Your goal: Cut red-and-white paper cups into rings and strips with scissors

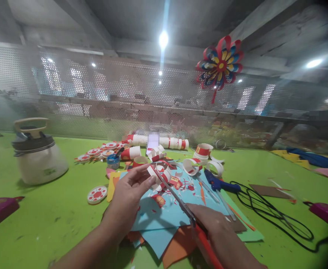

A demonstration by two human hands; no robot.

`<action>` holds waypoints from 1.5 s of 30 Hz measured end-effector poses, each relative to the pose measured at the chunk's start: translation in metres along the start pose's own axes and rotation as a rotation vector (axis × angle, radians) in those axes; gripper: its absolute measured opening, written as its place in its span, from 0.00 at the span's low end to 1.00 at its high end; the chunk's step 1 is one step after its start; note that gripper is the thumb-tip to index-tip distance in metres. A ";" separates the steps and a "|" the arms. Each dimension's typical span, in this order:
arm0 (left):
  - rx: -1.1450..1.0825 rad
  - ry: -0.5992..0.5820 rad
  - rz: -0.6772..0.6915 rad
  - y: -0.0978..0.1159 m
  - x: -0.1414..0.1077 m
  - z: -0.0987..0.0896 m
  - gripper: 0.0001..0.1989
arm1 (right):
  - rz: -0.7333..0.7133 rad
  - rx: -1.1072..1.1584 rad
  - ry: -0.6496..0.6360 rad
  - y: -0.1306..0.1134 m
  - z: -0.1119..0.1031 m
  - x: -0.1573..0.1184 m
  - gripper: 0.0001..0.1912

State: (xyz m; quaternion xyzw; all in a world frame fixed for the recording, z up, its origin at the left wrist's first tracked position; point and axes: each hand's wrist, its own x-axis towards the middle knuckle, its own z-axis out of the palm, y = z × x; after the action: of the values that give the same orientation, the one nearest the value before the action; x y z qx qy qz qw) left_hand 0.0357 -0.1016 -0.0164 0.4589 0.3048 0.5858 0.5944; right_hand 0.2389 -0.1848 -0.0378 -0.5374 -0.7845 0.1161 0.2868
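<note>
My left hand (128, 190) pinches a curled red-and-white paper strip (158, 177) that looks cut from a paper cup. Gripped in my right hand (214, 222) is a pair of scissors (187, 212) with red handles, its blades reaching up to the strip. Whether the blades are parted is hard to see. Beneath both hands lies light blue paper (152, 222) scattered with red and white scraps. Beyond it stand cut cup rings, among them a white-and-red ring (191, 167). A round white disc with red pieces (97, 194) rests to the left of my left hand.
On the green table (54, 224) stand a large jug (39, 160), a small blue jar (113, 161) and a row of stacked paper cups (141, 141). At right lies a blue glue gun (220, 182) with a looping black cable (264, 209). A paper flower (221, 66) hangs beyond.
</note>
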 end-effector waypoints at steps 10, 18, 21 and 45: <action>-0.016 0.000 -0.019 0.002 -0.001 0.001 0.19 | 0.054 -0.033 -0.021 -0.007 -0.002 -0.001 0.11; 0.032 -0.026 0.004 0.000 -0.001 -0.001 0.19 | 0.039 -0.060 -0.049 0.000 -0.007 -0.002 0.15; 0.070 -0.031 -0.001 -0.002 0.000 -0.002 0.19 | 0.058 -0.074 -0.025 0.002 -0.008 -0.003 0.18; 0.154 -0.005 0.109 -0.006 -0.003 0.002 0.22 | 0.123 -0.131 -0.074 -0.003 -0.012 -0.003 0.15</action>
State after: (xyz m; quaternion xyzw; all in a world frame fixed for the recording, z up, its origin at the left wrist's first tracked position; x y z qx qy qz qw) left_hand 0.0398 -0.1044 -0.0215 0.5207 0.3221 0.5911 0.5251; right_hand 0.2445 -0.1906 -0.0274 -0.5973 -0.7661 0.1018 0.2144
